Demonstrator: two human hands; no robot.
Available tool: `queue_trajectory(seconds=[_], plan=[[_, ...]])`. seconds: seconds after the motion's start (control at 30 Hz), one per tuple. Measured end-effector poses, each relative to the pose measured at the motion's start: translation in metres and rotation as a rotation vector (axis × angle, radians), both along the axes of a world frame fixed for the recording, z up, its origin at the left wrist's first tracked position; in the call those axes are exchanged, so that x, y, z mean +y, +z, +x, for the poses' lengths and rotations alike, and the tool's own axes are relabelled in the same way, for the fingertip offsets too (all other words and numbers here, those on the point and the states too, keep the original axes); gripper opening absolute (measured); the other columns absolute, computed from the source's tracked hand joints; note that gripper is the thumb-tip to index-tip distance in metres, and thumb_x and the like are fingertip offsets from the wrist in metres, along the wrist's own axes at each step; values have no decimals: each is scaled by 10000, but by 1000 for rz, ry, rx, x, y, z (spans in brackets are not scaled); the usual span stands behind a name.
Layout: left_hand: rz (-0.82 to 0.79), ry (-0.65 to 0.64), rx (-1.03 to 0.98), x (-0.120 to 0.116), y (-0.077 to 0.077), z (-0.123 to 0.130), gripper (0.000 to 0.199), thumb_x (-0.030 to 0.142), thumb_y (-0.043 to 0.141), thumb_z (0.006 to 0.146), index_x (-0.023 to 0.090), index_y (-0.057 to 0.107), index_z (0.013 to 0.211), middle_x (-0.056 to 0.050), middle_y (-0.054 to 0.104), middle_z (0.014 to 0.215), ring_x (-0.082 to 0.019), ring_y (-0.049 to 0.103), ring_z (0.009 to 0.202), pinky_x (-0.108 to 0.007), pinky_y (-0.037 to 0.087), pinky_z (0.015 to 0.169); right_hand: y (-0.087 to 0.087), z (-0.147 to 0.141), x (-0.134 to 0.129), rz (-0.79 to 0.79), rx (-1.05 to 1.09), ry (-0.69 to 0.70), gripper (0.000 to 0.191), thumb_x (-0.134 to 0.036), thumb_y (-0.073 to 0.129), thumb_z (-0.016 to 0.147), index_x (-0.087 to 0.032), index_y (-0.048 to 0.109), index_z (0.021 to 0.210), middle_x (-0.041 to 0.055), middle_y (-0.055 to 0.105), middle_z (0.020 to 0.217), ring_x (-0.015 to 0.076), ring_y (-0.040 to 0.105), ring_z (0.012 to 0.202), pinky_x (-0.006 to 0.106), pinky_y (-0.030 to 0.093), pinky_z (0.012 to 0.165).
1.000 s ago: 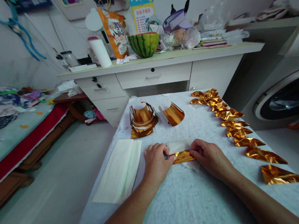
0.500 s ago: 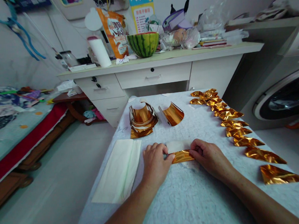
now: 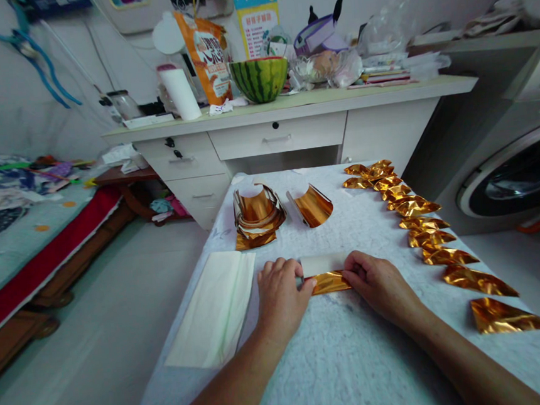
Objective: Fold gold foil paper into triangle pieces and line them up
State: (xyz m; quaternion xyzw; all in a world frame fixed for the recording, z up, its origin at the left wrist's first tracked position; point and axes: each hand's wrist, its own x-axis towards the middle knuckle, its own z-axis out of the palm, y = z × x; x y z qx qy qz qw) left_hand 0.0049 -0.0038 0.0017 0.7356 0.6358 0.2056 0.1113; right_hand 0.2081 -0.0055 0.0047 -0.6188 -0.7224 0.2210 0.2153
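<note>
My left hand (image 3: pixel 282 293) and my right hand (image 3: pixel 375 278) pinch the two ends of a sheet of gold foil paper (image 3: pixel 330 282) above the cloth-covered table (image 3: pixel 359 358). The near edge is folded over and shows shiny gold, while a pale strip shows behind it. Both thumbs press on the gold fold. Beyond my hands stand a curled stack of gold foil sheets (image 3: pixel 254 210) and a single curved gold sheet (image 3: pixel 314 206). Left of my left hand lies a folded pale paper (image 3: pixel 213 308).
Several folded gold foil pieces (image 3: pixel 480 280) line the table's right edge. Behind is a white desk (image 3: pixel 283 137) holding half a watermelon (image 3: pixel 260 80), an orange pouch (image 3: pixel 208 60) and a white roll (image 3: pixel 180 94). A washing machine (image 3: pixel 506 144) stands at right, a bed (image 3: pixel 40 229) at left.
Both hands keep their hold on the gold foil paper in almost the same place. The pale strip behind the fold looks slightly more raised or curled; the other things have not moved.
</note>
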Motion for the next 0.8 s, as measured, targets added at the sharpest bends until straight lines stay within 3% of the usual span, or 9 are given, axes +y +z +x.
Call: queue_trajectory(seconds=[0.33,0.8], plan=[[11,-2,4,-1,1,0,148,319,718,765,223,609,796,-8,621,845,-232,520,882,-347,352,780,-2,0,1,-1,1,2,120,-291,503,837,-219,542,749,-9,621,663,152,540,580,251,325,556],[-70,51,-178,3,2,0,93,221,752,706,213,668,745,-10,617,827,-218,529,882,-339,383,825,-1,-1,1,-9,-12,2,125,-296,510,838,-216,542,747,-10,617,661,151,537,587,252,316,557]])
